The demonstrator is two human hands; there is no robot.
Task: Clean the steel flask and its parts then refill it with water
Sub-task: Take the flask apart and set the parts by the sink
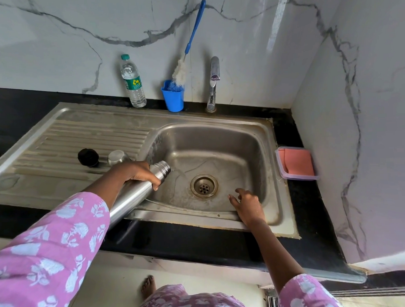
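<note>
My left hand (138, 172) grips the steel flask (132, 197) near its neck. The flask is tilted with its open threaded mouth (163, 168) pointing over the steel sink basin (219, 139), and a thin run of water shows at the mouth. My right hand (247, 204) hovers in the basin right of the drain (204, 186), fingers apart and holding nothing. The flask's black stopper (88, 157) and steel cup lid (118, 157) stand on the ribbed drainboard (81, 134) just behind my left hand.
Against the marble wall stand a plastic water bottle (133, 82), a blue cup (173, 97) holding a blue-handled bottle brush (188, 43), and the tap (213, 84). A clear box with a pink sponge (297, 162) sits right of the sink. The black counter edge runs below.
</note>
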